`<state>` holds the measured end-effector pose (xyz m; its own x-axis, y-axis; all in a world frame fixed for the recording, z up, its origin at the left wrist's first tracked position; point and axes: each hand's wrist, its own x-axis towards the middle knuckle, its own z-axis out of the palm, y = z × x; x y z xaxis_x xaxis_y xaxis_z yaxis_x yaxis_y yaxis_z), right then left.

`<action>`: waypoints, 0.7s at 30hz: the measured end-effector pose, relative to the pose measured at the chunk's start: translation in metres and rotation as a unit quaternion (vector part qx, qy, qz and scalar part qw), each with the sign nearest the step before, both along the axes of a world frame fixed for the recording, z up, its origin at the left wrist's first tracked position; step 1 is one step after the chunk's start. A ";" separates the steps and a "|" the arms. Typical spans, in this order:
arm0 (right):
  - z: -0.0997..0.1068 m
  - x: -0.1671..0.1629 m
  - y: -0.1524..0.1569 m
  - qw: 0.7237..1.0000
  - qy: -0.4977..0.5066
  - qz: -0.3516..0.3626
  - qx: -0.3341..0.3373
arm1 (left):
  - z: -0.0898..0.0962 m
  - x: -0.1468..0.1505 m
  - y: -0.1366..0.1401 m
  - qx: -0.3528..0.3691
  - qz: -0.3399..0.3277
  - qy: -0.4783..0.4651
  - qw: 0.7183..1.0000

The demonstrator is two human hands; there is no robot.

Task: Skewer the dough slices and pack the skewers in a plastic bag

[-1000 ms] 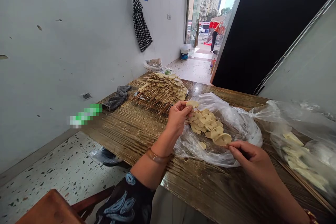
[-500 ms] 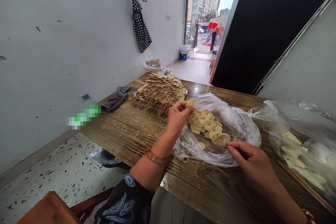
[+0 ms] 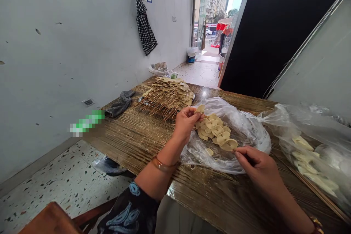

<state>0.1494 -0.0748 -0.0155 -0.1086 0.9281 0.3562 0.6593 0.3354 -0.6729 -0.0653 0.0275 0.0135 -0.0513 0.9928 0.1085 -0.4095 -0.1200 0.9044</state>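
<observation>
grainy wood [image 3: 128, 135], left hand [image 3: 186, 121] and right hand [image 3: 257, 162] pinching skewered flat discs [image 3: 228, 144], crumpled plastic [image 3: 256, 135]

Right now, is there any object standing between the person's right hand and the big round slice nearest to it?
Nothing visible stands between them: the fingertips of the right hand are at the right edge of the round slice. The clear plastic bag spreads around the slices, not in that gap.
</observation>
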 end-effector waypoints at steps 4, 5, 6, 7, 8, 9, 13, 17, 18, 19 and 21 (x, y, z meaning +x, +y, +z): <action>0.002 -0.001 -0.001 1.000 0.005 0.001 0.004 | -0.002 -0.001 0.001 -0.020 -0.024 -0.036 0.999; 0.002 -0.002 -0.001 1.000 0.004 -0.001 0.004 | -0.002 -0.002 0.002 -0.028 -0.028 -0.045 0.998; 0.002 -0.002 -0.001 1.000 0.004 -0.003 0.005 | -0.002 -0.003 0.002 -0.035 -0.032 -0.054 0.997; 0.002 -0.002 -0.001 1.000 0.003 -0.005 0.005 | -0.002 -0.004 0.002 -0.041 -0.035 -0.059 0.997; 0.002 -0.002 -0.001 1.000 0.003 -0.006 0.004 | -0.001 -0.004 0.002 -0.047 -0.039 -0.064 0.996; 0.002 -0.002 -0.001 1.000 0.002 -0.005 0.004 | -0.001 -0.005 0.003 -0.051 -0.044 -0.067 0.995; -0.001 -0.001 0.000 1.000 -0.002 0.003 0.003 | 0.000 -0.006 0.003 -0.065 -0.059 -0.078 0.993; -0.003 0.000 0.001 1.000 0.003 0.007 0.009 | 0.001 -0.006 0.002 -0.069 -0.063 -0.091 0.992; -0.003 0.001 0.001 1.000 0.004 0.010 0.009 | 0.001 -0.006 0.002 -0.071 -0.065 -0.094 0.991; -0.003 0.001 0.001 1.000 0.002 0.013 0.009 | 0.001 -0.007 0.002 -0.073 -0.068 -0.097 0.990; -0.003 0.002 0.001 1.000 -0.002 0.017 0.010 | 0.002 -0.007 0.002 -0.077 -0.075 -0.103 0.989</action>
